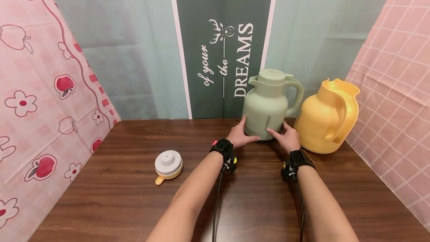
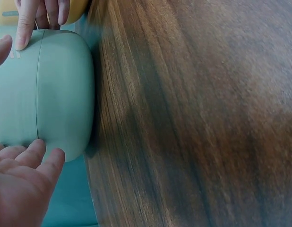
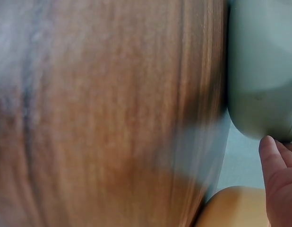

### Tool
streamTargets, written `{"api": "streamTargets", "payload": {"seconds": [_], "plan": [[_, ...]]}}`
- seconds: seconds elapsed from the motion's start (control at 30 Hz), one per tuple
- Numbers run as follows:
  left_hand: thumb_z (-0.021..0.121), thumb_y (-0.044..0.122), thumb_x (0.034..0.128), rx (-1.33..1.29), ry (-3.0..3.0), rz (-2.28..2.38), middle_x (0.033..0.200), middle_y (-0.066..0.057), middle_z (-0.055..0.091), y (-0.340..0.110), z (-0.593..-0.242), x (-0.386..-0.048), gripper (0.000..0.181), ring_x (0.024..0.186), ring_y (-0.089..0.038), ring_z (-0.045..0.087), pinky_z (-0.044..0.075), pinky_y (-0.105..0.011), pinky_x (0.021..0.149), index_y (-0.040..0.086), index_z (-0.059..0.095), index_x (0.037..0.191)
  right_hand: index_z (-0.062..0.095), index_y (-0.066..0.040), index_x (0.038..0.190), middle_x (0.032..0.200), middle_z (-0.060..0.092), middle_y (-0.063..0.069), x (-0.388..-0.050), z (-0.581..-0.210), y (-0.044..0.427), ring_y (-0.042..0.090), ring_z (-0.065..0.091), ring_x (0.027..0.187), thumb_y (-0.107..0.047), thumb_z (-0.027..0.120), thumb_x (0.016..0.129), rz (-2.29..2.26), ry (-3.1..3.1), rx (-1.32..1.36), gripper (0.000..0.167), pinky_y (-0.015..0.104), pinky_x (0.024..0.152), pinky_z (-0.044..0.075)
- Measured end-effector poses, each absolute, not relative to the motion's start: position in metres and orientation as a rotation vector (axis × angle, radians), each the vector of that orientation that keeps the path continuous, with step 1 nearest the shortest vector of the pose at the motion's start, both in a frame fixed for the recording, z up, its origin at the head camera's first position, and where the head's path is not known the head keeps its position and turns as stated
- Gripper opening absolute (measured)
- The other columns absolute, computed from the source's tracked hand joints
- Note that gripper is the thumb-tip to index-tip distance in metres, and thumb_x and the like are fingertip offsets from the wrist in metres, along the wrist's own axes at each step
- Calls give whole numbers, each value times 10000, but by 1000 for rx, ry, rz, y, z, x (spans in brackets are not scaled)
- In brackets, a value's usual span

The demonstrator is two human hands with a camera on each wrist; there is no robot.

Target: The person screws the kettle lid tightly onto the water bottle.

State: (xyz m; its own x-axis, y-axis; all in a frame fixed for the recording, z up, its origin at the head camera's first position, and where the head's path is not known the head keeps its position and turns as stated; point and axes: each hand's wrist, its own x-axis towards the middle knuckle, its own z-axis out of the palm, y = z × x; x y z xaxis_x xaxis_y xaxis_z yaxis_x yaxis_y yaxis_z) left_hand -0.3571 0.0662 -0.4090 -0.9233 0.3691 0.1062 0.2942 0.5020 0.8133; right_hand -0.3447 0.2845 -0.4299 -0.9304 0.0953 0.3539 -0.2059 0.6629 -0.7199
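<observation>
A sage-green jug with its lid on stands upright at the back of the table, spout left and handle right. My left hand is at its lower left, fingers extended along the side. On the other side my right hand touches the lower body, its thumb across the front. In the left wrist view, the left fingertips rest against the green jug. The right wrist view has the right hand with straight fingers at the edge of the green jug.
A yellow jug, its top uncovered, stands close to the right hand. A white and yellow lid lies on the wooden table at the left. Cloth hangs behind and on both sides. Cables trail from both wrists.
</observation>
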Motion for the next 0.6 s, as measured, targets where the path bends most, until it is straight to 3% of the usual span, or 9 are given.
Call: {"api": "streamTargets", "payload": {"seconds": [0.3,0.5,0.6], "plan": [[782,349,787,581,2638,1419,1541,-76,216,67,-410,-358,1073,1352,-171,332,327,-330,1061,155,42,1538,418,1,1416,1295,512,276,-348,-433,289,410,529,1146,-426,704,842,1176,-2514,112,771,529,885,450],[786,365,778,591,2650,1418,1547,-69,201,66,-411,-358,1077,1346,-177,344,339,-331,1054,148,54,1538,386,24,1425,1278,521,289,-343,-426,290,412,557,1083,-410,664,879,1168,-2557,137,752,514,855,456],[785,368,778,593,2647,1424,1550,-65,192,66,-411,-358,1076,1348,-178,342,339,-331,1054,148,55,1538,331,62,1433,1338,452,306,-339,-421,290,431,503,1158,-390,608,921,1190,-2593,113,737,525,920,423]]}}
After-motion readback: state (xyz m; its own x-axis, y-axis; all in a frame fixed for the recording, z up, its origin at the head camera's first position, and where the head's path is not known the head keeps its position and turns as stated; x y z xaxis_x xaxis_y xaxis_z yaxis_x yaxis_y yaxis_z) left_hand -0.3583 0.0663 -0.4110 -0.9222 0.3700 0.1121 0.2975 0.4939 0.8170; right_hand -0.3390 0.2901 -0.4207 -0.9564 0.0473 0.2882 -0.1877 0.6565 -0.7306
